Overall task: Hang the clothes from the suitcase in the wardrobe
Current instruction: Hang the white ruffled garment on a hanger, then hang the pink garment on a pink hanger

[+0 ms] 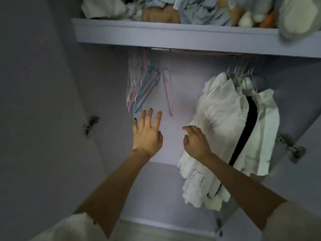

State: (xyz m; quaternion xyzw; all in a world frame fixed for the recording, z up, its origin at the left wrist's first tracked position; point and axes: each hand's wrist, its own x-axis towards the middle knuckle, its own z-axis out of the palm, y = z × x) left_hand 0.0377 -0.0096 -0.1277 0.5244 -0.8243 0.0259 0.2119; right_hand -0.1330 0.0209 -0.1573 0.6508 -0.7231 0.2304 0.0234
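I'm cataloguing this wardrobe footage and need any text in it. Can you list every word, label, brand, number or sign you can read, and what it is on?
There is no readable text in this picture.
Hanging white clothes: no tag or print shows.
Empty hangers: no markings visible.
Piled things on the top shelf: blurred, and no lettering can be made out.
Door hinges: too small and dim to show any stamp.

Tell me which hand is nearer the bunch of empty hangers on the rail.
Left. The left hand reaches up with fingers spread just below the bunch of empty hangers. The right hand is farther right, beside the hanging white clothes.
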